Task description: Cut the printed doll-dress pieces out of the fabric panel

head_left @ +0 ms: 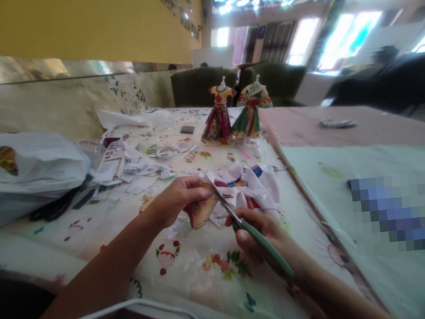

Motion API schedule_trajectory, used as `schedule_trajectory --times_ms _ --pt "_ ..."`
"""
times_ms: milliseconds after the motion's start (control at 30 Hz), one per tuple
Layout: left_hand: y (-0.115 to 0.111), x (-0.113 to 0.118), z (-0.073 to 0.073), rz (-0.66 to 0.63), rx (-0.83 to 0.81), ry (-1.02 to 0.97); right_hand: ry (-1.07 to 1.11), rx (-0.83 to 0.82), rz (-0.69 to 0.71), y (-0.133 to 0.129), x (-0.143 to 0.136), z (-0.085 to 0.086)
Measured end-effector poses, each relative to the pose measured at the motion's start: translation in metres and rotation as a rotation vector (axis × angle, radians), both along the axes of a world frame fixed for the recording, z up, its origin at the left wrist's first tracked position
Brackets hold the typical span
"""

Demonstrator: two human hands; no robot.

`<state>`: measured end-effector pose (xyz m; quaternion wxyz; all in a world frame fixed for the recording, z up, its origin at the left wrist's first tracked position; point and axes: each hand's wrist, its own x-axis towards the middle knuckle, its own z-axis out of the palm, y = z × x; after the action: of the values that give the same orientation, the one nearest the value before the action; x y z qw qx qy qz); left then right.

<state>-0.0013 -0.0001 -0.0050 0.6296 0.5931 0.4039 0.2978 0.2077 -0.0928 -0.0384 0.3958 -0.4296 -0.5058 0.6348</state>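
Note:
Pinched in my left hand (180,197) is a small tan fabric piece (202,214) with dark outlines, held above the flowered tablecloth. Green-handled scissors (264,247) are in my right hand (260,232), their blades pointing up and left along the right edge of the fabric piece. Whether the blades are fully closed is hard to tell. White cloth with red and blue printed parts (254,185) lies crumpled just behind the scissors. Two miniature dresses, one maroon and yellow (218,121), one green and cream (252,113), stand upright on small forms farther back.
A white plastic bag (29,172) sits at the left, beside white scraps (123,165). A pale cable (136,302) crosses the near edge. On the right are a pink and pale green table surface (311,170), a blurred blue item (398,217) and a person in dark clothing (385,82).

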Motion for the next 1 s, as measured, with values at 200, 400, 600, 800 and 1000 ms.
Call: schedule_trajectory --times_ms 200,400,600,800,1000 --pt "0.0012 -0.0015 0.0015 0.014 0.020 -0.013 -0.009 0.000 -0.025 -0.0004 -0.0015 -0.0003" --pt "0.0031 -0.0007 0.0038 0.035 0.056 -0.015 -0.014 0.021 -0.037 0.0000 0.0001 -0.0007" --pt "0.0030 -0.0004 0.0012 0.023 0.077 -0.009 -0.010 0.065 -0.006 0.0019 0.0032 -0.0038" --pt "0.0020 -0.0019 0.0007 0.022 0.081 -0.006 -0.050 0.067 -0.006 0.0017 0.0027 0.0000" --pt "0.0014 -0.0008 0.0027 0.018 0.076 0.004 -0.075 0.080 0.005 0.0005 0.0033 0.0019"
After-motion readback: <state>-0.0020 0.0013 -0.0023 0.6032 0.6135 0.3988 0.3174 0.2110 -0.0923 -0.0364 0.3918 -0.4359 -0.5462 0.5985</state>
